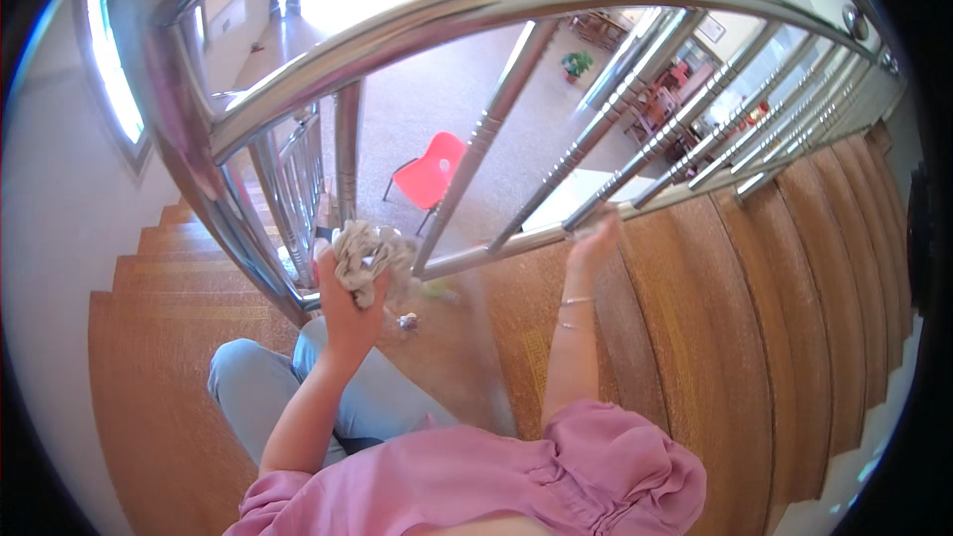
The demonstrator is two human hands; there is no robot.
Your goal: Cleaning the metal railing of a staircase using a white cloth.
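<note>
My left hand (351, 324) is closed around a crumpled beige cloth (359, 260), close to the lower end of the stainless steel stair railing (447, 0). Part of the cloth is blurred. At the bottom rail (528, 240) is my right hand (592, 246), overlapping the rail by the foot of a baluster (588, 208). Its fingers are blurred, and I cannot tell whether they grip the metal. A small whitish item (407, 321) lies on the brown step below the cloth. Something yellow-green (441, 289) shows faintly beside the rail.
Brown stairs (715, 313) curve up on my right, and more steps (171, 268) descend on the left beside a white wall (52, 238). Through the balusters, a red chair (429, 171) and a potted plant (576, 65) stand on the floor below. My bent knees are close to the railing.
</note>
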